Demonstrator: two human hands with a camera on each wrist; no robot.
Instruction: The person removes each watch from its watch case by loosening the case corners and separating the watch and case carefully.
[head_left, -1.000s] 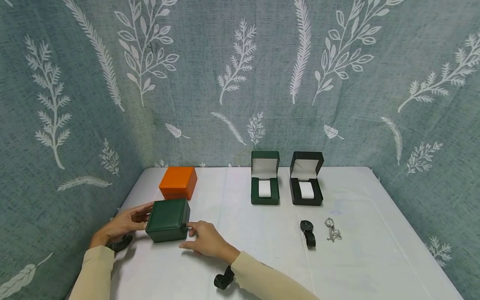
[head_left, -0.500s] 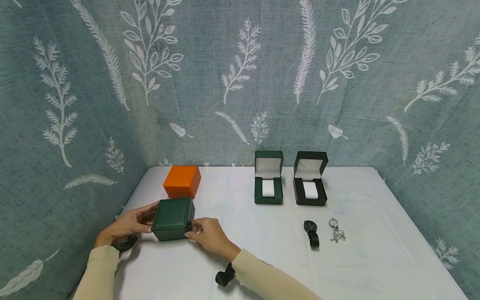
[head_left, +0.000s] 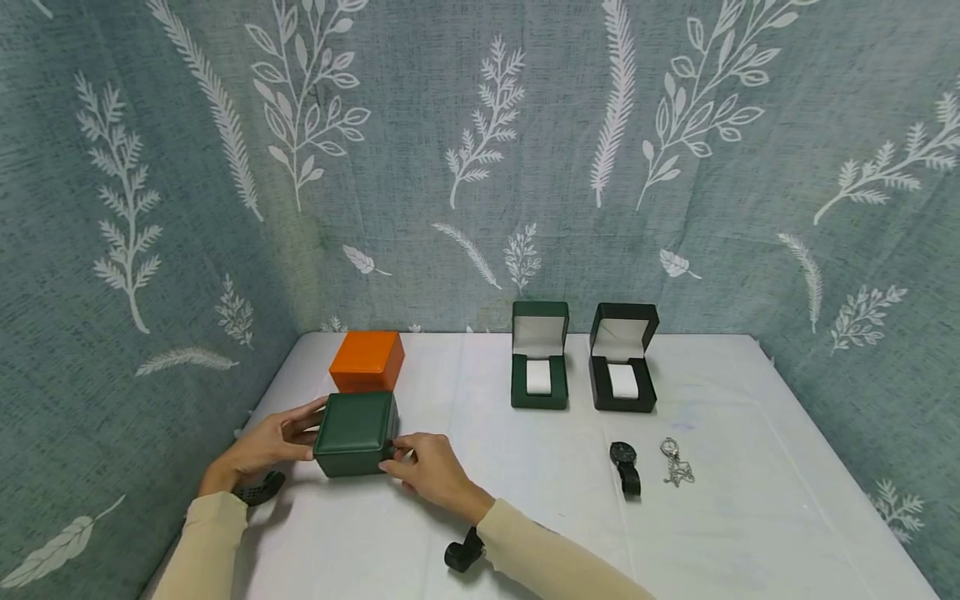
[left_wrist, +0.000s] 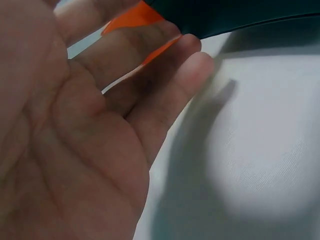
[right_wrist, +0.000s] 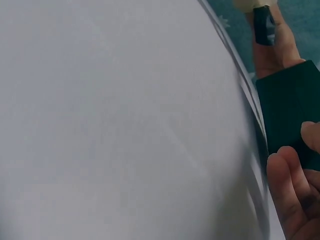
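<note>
A closed dark green watch box (head_left: 356, 421) is between my two hands on the left side of the table. My left hand (head_left: 273, 442) holds its left side, thumb near the front and fingers further back. In the left wrist view the fingertips (left_wrist: 200, 62) meet the box's dark lower edge (left_wrist: 250, 17). My right hand (head_left: 438, 475) grips the right side near the front corner. Its thumb (right_wrist: 311, 135) lies against the green box (right_wrist: 285, 105) in the right wrist view. The box's contents are hidden under the lid.
An orange box (head_left: 367, 358) sits right behind the green one. Toward the back stand an open green watch box (head_left: 540, 392) and an open black one (head_left: 625, 398), each with a white cushion. A black wristwatch (head_left: 626, 468) and a silver chain watch (head_left: 675, 462) lie on the white table (head_left: 735, 467).
The right thumb and fingers have closed in on the green box's right side. The box has turned slightly between the hands; the view has shifted a little.
</note>
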